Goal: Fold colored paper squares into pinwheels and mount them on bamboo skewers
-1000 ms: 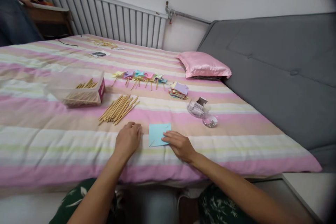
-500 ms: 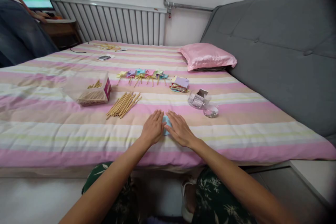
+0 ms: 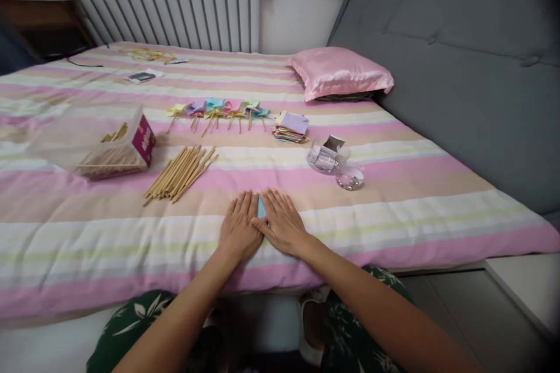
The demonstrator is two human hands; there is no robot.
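Both hands lie flat side by side on the striped bedspread near the bed's front edge. Between and under them a piece of light blue paper [image 3: 261, 208] shows as a narrow strip; the rest of it is covered. My left hand [image 3: 240, 224] presses palm down with its fingers stretched forward. My right hand [image 3: 280, 220] is also palm down, fingers straight, its thumb reaching over to touch the left hand. Ahead and to the left lies a bundle of thin wooden sticks [image 3: 180, 173]. A stack of coloured paper squares [image 3: 291, 127] sits beyond the hands.
Several paper pinwheels [image 3: 214, 109] on sticks lie in a row. A clear plastic box [image 3: 100, 145] with sticks stands at left. To the right are a round clear container [image 3: 324, 157] with a small box and a clear dish [image 3: 350, 177] of small metal pieces. A pink pillow [image 3: 341, 74] lies behind.
The view has tilted down and shifted, so the person by the desk is mostly out of sight. My hands have pressed closer together, and less of the blue paper shows.
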